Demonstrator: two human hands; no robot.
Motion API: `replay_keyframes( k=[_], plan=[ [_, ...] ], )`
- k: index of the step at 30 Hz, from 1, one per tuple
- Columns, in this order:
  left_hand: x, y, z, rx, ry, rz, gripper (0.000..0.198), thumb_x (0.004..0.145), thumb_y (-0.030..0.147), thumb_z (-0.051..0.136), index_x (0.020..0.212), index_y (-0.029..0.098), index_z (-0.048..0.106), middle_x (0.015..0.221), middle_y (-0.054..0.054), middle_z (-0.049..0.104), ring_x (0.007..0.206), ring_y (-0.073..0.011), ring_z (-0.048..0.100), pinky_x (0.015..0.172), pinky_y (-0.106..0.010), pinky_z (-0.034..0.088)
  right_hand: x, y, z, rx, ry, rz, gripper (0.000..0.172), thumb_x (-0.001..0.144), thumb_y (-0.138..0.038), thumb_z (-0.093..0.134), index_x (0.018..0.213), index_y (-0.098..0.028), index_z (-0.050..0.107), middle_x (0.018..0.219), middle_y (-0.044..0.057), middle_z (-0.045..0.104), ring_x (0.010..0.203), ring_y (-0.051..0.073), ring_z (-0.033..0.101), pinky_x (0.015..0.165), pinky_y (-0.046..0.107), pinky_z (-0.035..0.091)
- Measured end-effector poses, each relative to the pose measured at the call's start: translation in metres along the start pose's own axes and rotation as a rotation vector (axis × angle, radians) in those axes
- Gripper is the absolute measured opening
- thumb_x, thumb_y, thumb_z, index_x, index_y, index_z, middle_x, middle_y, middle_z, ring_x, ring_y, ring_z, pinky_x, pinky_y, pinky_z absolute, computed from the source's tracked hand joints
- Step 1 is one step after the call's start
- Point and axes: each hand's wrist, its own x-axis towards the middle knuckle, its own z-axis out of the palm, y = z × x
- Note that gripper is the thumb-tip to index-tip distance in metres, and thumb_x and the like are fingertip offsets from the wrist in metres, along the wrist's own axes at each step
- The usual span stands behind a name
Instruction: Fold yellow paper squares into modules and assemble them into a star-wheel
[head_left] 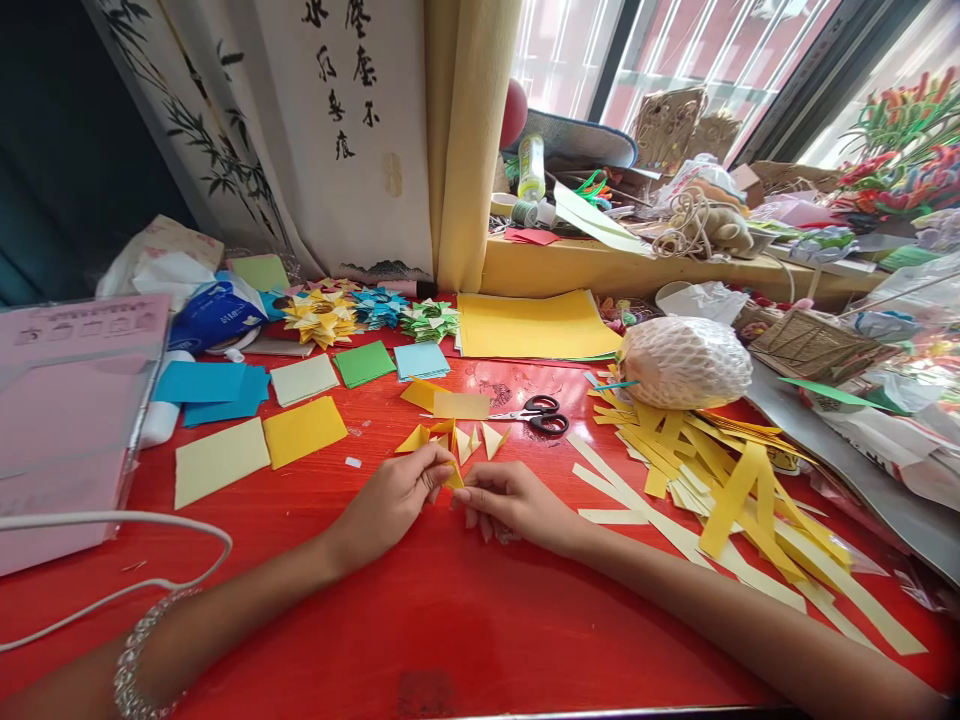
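My left hand [394, 500] and my right hand [510, 503] meet over the red table [420, 620], both pinching a small folded yellow paper piece [454, 478] between their fingertips. Just beyond them lie several folded yellow triangles [469, 440] and a yellow paper square [459, 405]. Black-handled scissors [541, 414] lie a little further back, to the right. A pile of yellow paper strips [720, 470] spreads to the right of my right hand.
Coloured paper squares [300, 430] lie at the left, finished paper stars [360, 312] at the back, a large yellow sheet [532, 325] beside them. A pink box [67, 420] with a white cable stands far left. A foam-netted round object [684, 362] and clutter fill the right.
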Motion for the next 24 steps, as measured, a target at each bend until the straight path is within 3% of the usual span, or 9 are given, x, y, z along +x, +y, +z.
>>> replay_keyframes(
  k=[6, 12, 21, 24],
  plan=[
    [0.0017, -0.0044, 0.0017, -0.041, -0.021, 0.000, 0.024, 0.090, 0.030, 0.033, 0.075, 0.019, 0.048, 0.052, 0.007, 0.036, 0.049, -0.0090, 0.035, 0.049, -0.019, 0.030, 0.0000, -0.0021, -0.0015, 0.051, -0.052, 0.039, 0.027, 0.085, -0.037, 0.048, 0.074, -0.013, 0.055, 0.068, 0.003, 0.060, 0.054, 0.008, 0.053, 0.045, 0.016, 0.037],
    [0.0037, -0.0079, 0.0021, -0.247, 0.089, -0.185, 0.028, 0.090, 0.043, 0.029, 0.087, 0.021, 0.046, 0.066, 0.005, 0.051, 0.046, -0.0078, 0.040, 0.045, -0.019, 0.034, 0.0039, 0.0025, -0.0037, 0.204, 0.054, 0.009, 0.028, 0.085, -0.038, 0.048, 0.074, -0.013, 0.055, 0.063, 0.000, 0.057, 0.048, 0.006, 0.052, 0.046, 0.017, 0.040],
    [0.0021, -0.0023, -0.0022, 0.026, 0.158, -0.124, 0.035, 0.089, 0.043, 0.033, 0.067, 0.019, 0.045, 0.059, 0.005, 0.044, 0.053, -0.0091, 0.042, 0.052, -0.019, 0.034, 0.0045, 0.0009, -0.0054, 0.263, -0.024, 0.018, 0.031, 0.084, -0.041, 0.048, 0.075, -0.013, 0.056, 0.063, 0.001, 0.060, 0.047, 0.006, 0.052, 0.048, 0.017, 0.041],
    [0.0030, -0.0037, -0.0010, 0.030, 0.157, -0.101, 0.032, 0.089, 0.043, 0.032, 0.073, 0.020, 0.048, 0.063, 0.004, 0.049, 0.057, -0.0102, 0.045, 0.055, -0.020, 0.036, 0.0055, 0.0005, -0.0049, 0.275, -0.004, 0.025, 0.032, 0.085, -0.042, 0.046, 0.074, -0.014, 0.055, 0.059, 0.000, 0.058, 0.044, 0.006, 0.051, 0.047, 0.018, 0.041]
  ],
)
